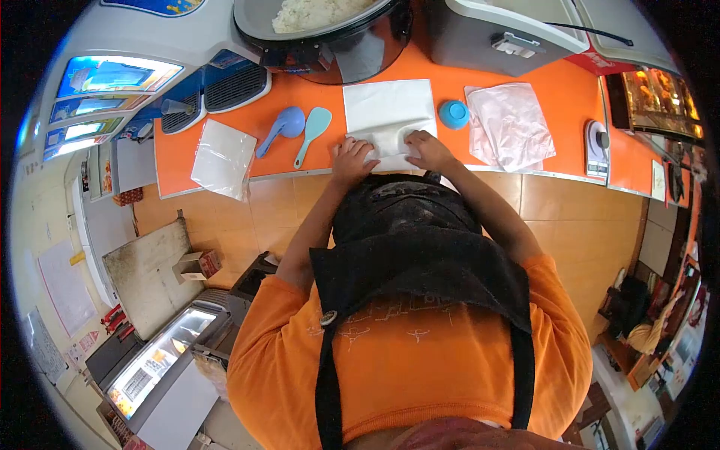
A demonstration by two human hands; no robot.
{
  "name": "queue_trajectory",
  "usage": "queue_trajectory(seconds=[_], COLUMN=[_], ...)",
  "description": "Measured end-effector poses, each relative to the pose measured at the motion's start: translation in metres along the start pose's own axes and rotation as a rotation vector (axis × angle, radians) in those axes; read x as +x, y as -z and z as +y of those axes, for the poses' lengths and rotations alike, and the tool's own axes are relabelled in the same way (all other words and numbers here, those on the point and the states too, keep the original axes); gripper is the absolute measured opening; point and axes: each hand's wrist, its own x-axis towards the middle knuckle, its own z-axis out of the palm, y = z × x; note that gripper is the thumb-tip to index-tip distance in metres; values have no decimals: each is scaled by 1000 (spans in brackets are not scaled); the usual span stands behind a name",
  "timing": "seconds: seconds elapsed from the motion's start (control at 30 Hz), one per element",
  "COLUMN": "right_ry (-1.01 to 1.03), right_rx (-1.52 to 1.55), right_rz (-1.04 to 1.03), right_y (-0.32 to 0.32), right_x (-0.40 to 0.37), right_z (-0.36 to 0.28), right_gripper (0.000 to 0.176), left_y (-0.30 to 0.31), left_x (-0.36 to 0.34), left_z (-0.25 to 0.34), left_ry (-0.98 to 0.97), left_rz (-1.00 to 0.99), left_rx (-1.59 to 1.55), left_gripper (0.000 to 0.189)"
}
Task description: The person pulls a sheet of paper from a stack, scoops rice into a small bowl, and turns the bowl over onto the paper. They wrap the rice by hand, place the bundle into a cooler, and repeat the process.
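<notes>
A white paper sheet [388, 101] lies on the orange counter in front of me, its near end folded over and bulging. My left hand [352, 159] grips the near left corner of the fold with bent fingers. At the right side of the same fold, my right hand [430, 151] pinches the paper between thumb and fingers. What the fold covers is hidden. To the left lie a mint-green rice paddle [316, 126] and a blue round-headed scoop [288, 124]. Just right of the paper sits a small blue bowl [454, 114].
A large pot [259, 30] of white rice [315, 13] stands behind, beside a grey cooler box [472, 41]. Clear plastic sheets [223, 159] overhang the front edge on the left. Pale pink plastic bags [511, 124] and a kitchen scale [596, 159] lie to the right.
</notes>
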Motion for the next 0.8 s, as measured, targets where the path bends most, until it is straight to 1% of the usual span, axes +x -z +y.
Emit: queue_trajectory(seconds=[0.13, 0.2, 0.23, 0.3, 0.33, 0.4, 0.43, 0.5, 0.53, 0.6, 0.63, 0.7, 0.73, 0.77, 0.8], right_ry=[18, -109, -108, -255, -255, -252, -252, -411, -411, -358, -357, -189, -190, -188, -141], right_rx=[-71, -47, -46, -71, -69, -232, -231, -159, -157, -203, -200, -422, -417, -416, -399], right_rz=[-57, 54, 50, 47, 44, -49, -50, -164, -168, 38, 34, 228, 208, 207, 136], right_y=[-7, -10, -9, -9, -10, -10, -10, -5, -3, -1, -3, 0, -1, -2, -6], right_x=[3, 7, 11, 19, 22, 32, 37, 45, 47, 50, 50, 56, 56, 54, 51], right_z=[11, 5, 0, -5, -5, -3, -2, -3, -6, -12, -11, -4, -1, 1, 9], right_gripper=[23, 17, 17, 13, 13, 17, 17, 28, 28, 41, 41, 53, 48, 48, 41], left_y=[-11, -13, -15, -19, -21, -23, -24, -22, -21, -17, -13, -7, -6, -4, -5], left_x=[0, 2, 4, 11, 14, 19, 22, 28, 31, 39, 42, 50, 49, 47, 46], left_z=[-10, -13, -14, -15, -14, -14, -16, -18, -17, -12, -8, -6, -7, -6, -7], left_ry=[24, 49, 53, 135, 138, 253, 255, 266, 269, 263, 267, 276, 278, 277, 274], left_rz=[-32, -34, -35, 21, 20, 60, 58, -73, -75, -129, -132, 135, 136, 71, 9], left_rx=[38, 32, 32, -7, -7, 54, 55, 131, 131, 191, 192, 278, 281, 218, 155], left_gripper=[18, 9, 9, 12, 12, 21, 21, 28, 28, 31, 31, 31, 31, 30, 29])
